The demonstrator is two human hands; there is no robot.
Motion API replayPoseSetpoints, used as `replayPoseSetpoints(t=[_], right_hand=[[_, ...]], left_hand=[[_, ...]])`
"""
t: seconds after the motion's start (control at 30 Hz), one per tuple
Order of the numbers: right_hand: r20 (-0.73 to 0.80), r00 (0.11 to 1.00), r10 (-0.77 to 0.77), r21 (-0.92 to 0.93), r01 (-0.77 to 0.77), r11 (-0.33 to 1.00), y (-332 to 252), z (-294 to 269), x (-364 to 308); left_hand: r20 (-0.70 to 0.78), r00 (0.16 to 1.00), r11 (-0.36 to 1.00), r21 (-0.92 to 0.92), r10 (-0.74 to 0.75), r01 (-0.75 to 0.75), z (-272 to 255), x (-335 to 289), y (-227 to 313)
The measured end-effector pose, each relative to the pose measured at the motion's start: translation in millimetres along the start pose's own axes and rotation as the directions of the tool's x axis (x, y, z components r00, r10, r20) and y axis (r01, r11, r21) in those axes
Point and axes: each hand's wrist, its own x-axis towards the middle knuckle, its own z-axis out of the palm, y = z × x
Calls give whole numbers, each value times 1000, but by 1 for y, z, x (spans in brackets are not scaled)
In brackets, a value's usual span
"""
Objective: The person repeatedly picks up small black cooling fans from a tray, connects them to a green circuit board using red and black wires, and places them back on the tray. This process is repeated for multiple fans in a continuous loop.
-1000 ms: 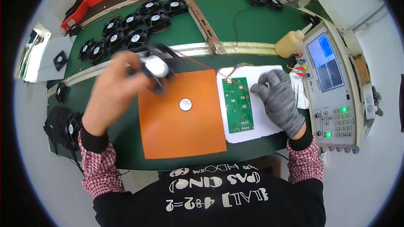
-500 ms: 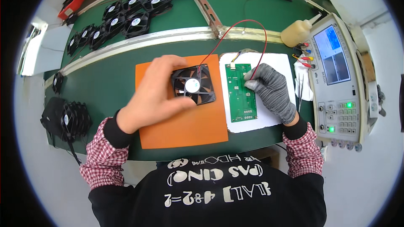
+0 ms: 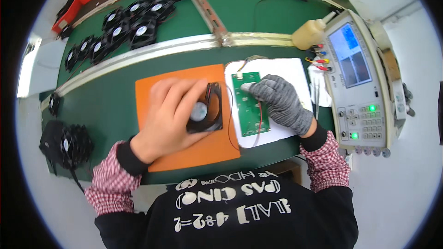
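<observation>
My bare left hand (image 3: 170, 115) presses a black square cooling fan (image 3: 206, 109) flat onto an orange mat (image 3: 152, 87), fingers spread over its frame and silver hub. The fan's red and black wires (image 3: 230, 124) trail toward a green circuit board (image 3: 247, 110) lying on a white sheet (image 3: 290, 71). My right hand (image 3: 281, 101), in a grey knit glove, rests on the board's upper part with its fingertips pinched at the top left corner, apparently on the wire end.
Several black fans (image 3: 134, 18) lie in rows beyond a metal rail (image 3: 152, 48); more are piled at the left edge (image 3: 69, 143). A test instrument with a screen and green lights (image 3: 360, 74) stands at the right, a beige squeeze bottle (image 3: 311, 32) behind it.
My left hand brought the fan down from the air onto the orange mat and settled it there. The gloved right hand slid up the board toward its top corner.
</observation>
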Motion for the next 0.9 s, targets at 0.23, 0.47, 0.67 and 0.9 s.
replayPoseSetpoints(t=[0.23, 0.47, 0.67, 0.9], right_hand=[[-30, 998, 58, 193, -51, 980, 9, 0, -4], [-16, 970, 243, 333, -224, 916, -1, -2, -4], [-32, 983, 182, 264, -167, 950, 1, 1, -7], [-235, 833, 501, 611, -274, 743, 3, 2, -8]], left_hand=[[-17, 999, 596, -802, 35, -35, -61, -10, 37], [-96, 989, 835, -532, 109, -144, -68, -15, 31], [-293, 874, 918, 208, 387, -337, -46, 33, 27], [-297, 933, 799, 501, -202, 332, 34, 122, -89]])
